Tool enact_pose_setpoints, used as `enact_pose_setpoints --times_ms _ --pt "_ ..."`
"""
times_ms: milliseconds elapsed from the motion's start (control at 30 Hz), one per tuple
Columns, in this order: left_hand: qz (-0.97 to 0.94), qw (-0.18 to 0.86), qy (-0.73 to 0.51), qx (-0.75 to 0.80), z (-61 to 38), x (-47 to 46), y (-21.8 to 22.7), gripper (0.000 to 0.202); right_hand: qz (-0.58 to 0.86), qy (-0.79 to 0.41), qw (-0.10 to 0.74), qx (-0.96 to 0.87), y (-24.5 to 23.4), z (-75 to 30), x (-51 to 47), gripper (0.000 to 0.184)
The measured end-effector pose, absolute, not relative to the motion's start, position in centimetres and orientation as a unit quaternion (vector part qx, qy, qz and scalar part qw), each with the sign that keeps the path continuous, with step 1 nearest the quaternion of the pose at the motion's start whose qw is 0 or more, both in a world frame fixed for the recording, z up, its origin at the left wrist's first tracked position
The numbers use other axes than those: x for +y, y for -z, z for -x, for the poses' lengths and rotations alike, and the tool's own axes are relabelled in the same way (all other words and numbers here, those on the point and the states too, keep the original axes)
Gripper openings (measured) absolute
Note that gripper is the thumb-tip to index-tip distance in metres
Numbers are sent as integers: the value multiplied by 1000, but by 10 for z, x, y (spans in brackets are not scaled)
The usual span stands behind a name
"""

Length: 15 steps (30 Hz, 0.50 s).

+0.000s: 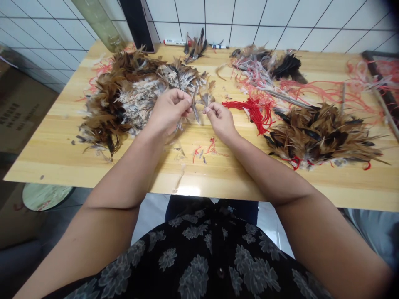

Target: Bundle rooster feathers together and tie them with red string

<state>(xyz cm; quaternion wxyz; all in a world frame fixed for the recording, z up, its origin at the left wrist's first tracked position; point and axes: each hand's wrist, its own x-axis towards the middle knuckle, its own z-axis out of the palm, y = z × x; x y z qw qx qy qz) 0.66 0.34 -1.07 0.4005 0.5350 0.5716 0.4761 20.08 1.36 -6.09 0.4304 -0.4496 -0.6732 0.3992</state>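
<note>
My left hand (170, 110) is closed in a pinch at the right edge of a big pile of brown feathers (102, 99). Small grey-brown feathers (195, 111) stick out at its fingertips. Just to the right, my right hand (222, 120) pinches the lower end of a small brown feather (207, 99), its tip pointing up. A small gap separates the two hands. Pale, fluffy quill ends (140, 99) show in the middle of the pile. Right of my right hand lies a bundle of red strings (257, 112).
A bundle of brown and black feathers (321, 133) lies on the right of the wooden table (212, 182). Behind it are pink plastic strands (330, 93) and thin sticks (288, 99). A marker (174, 42), a dark upright device (137, 25) and a greenish bottle (99, 25) stand along the tiled wall.
</note>
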Motion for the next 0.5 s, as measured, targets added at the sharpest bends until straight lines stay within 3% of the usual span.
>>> enact_pose_setpoints --times_ms 233,500 --pt "-546 495 -458 497 -7 1 23 24 444 -408 439 -666 65 -199 17 33" --pt "-608 473 -396 499 -8 -1 23 25 429 -387 454 -678 76 -200 22 34"
